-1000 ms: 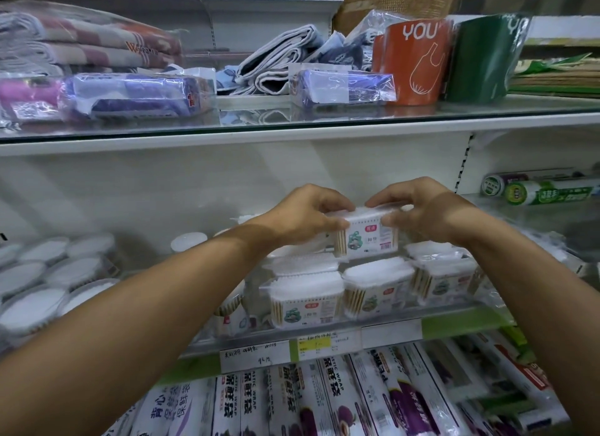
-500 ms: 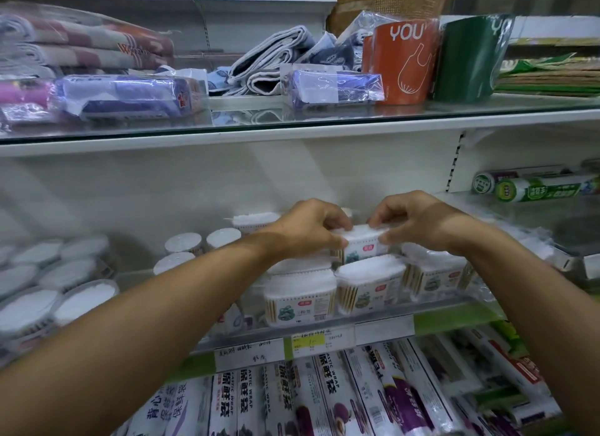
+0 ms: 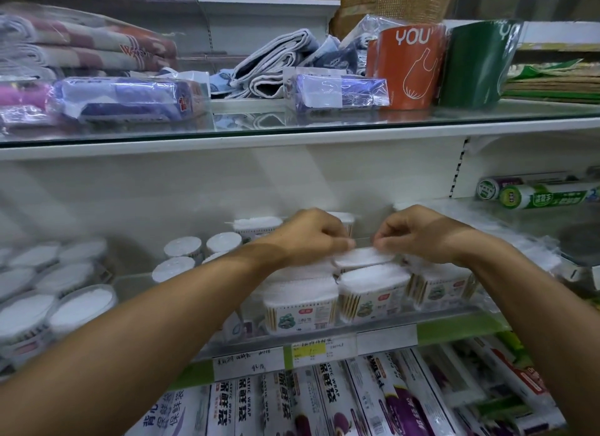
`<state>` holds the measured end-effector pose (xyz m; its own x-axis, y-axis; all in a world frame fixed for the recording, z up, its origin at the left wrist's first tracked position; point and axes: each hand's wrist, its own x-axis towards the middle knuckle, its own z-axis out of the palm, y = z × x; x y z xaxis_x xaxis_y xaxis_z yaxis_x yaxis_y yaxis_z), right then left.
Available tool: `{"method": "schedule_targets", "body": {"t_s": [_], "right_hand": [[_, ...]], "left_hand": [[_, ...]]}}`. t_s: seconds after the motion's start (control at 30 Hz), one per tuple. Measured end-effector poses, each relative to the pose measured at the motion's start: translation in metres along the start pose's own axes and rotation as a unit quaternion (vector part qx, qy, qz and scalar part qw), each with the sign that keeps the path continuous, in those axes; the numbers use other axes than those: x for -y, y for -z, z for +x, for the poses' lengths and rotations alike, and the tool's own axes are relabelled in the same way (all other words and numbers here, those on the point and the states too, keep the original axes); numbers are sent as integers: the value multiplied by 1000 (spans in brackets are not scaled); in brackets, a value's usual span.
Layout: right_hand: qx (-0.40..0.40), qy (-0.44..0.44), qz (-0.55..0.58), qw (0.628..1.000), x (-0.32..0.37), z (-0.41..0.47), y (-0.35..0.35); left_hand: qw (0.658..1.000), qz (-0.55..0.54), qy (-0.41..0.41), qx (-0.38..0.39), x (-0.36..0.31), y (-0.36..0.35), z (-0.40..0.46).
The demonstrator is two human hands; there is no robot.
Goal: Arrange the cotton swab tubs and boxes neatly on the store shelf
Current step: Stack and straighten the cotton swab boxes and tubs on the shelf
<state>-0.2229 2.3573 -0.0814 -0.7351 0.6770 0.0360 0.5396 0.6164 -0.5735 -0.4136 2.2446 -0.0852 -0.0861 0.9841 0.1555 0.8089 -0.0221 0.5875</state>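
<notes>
On the middle shelf [image 3: 373, 330], behind the front row: one cotton swab box [image 3: 363, 257] held low between both hands, blurred, sitting on or just above the boxes beneath; contact could not be told. Left hand [image 3: 311, 234] at its left end, fingers curled and pinching the edge. Right hand [image 3: 422, 232] at its right end, fingers likewise curled, tips touching the lid. Judged as the placing step, nearly complete but grip not yet released.

Front row of boxes [image 3: 373, 297] stood three across at the shelf lip, labels outward, roughly level: read as done. Further boxes [image 3: 256, 224] behind the left hand, partly hidden; order there could not be judged. Small round tubs [image 3: 183, 247] grouped just left of the boxes, upright, spacing somewhat uneven. Large round tubs [image 3: 81, 301] further left, packed close. Judged remaining: release of the held box, squaring of the back row, possibly closing up the small tubs.

Below, wrap rolls [image 3: 324, 400]. Above, packaged cloths [image 3: 123, 99] on glass.
</notes>
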Motion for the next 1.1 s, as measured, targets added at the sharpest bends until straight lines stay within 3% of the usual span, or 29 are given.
{"method": "schedule_targets", "body": {"t_s": [0.13, 0.27, 0.53, 0.63, 0.83, 0.97, 1.1], "right_hand": [[-76, 39, -16, 996, 7, 23, 0], [-84, 23, -79, 993, 11, 55, -2], [-39, -12, -175, 984, 1, 98, -20], [-24, 5, -212, 977, 0, 104, -27], [-41, 9, -181, 983, -2, 103, -27], [-106, 35, -121, 986, 0, 88, -3], [-172, 57, -25, 983, 3, 69, 19]], "left_hand": [[992, -28, 33, -115, 15, 18, 16], [987, 91, 68, -112, 38, 26, 45], [976, 185, 84, -80, 64, 8, 74], [978, 171, 82, -83, 67, 5, 76], [986, 107, 72, -106, 59, 7, 75], [985, 64, 31, -159, 46, 17, 73], [979, -52, -1, -198, 27, 24, 71]]}}
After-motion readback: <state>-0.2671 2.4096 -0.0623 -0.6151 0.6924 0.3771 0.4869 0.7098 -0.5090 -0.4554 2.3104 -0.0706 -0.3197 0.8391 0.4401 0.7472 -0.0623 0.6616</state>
